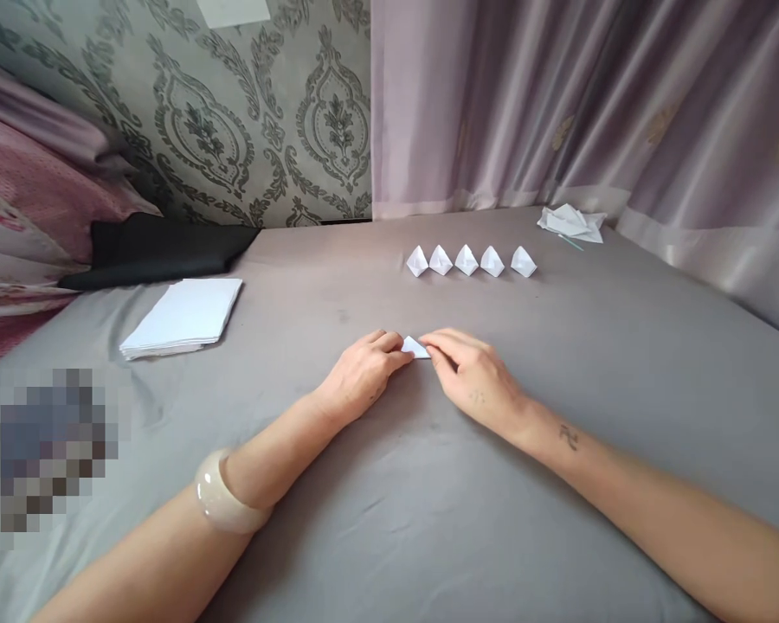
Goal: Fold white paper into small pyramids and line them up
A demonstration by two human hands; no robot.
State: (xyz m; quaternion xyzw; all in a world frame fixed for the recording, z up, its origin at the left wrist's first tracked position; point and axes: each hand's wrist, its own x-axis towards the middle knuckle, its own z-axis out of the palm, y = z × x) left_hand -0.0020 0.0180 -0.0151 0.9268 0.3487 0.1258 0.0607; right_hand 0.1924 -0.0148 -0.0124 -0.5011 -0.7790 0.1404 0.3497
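- Right at the centre of our clock, a small folded paper (416,348) is sitting between two hands, its peak pointing toward twelve; whether it is touching the gray sheet (623,329) beneath, I cannot tell.
- Coming in from eight o'clock, the left hand (367,368) is covering one end, its fingers closing together on the paper.
- Over at four o'clock, the right hand (477,372) is pinching the other end, thumb and fingers clamping on the corner.
- This piece is looking feather-light, probably sliding easily over cloth, so two-sided holding is seeming wise.
- Folded layers are likely making it crisp along the creases, while single flaps are probably bending softly and creasing under a hard squeeze.
- The outer corners are offering the best hold, I'd judge, leaving that thin peak free from crushing.
- Up at one o'clock, five folded paper shapes (466,260) are standing in a row.
- Out at nine, a paper stack (183,317) is lying flat, well apart from the hands.
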